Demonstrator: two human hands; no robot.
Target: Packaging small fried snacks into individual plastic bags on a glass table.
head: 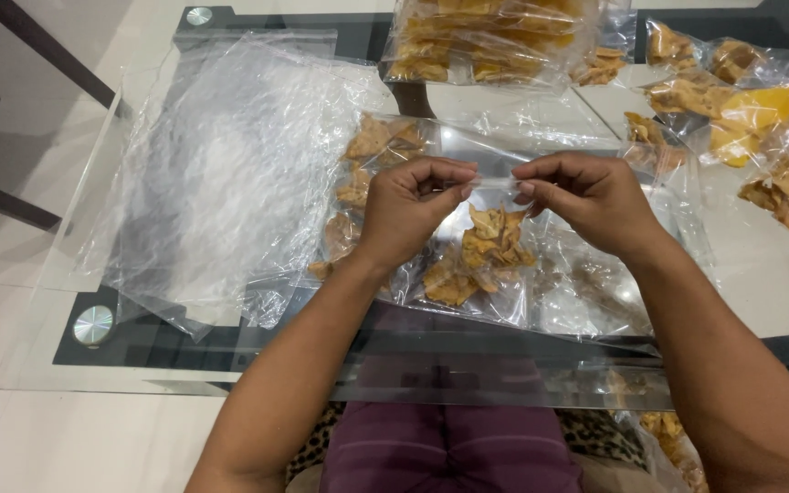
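Both hands up over the middle of the glass bench (38, 347), pinching the top edge of one small clear bag (486, 265). Left hand (410, 212) curled tight, fingertips clamped on the bag's left corner. Right hand (586, 199) same grip on the right corner, thumb and forefinger closed on the film. Bag hangs between them, mouth stretched flat, lower part resting on the bench, holding thin, jagged golden-brown chips (495, 242).

Edges: near bench edge runs just above the person's lap; round metal fittings (93, 325) at the left corners. Left half of the bench is covered by a big crinkled clear plastic sheet (221, 173), flat, nothing on it, overhanging the left edge. That's the open room. Right and far sides crowded: large filled bag of chips (486, 36) at the far edge, several small filled bags (732, 110) far right, close together. More filled bags (367, 173) lie just left of the left hand.

Film glossy and wrinkled; bench top transparent with a dark frame.
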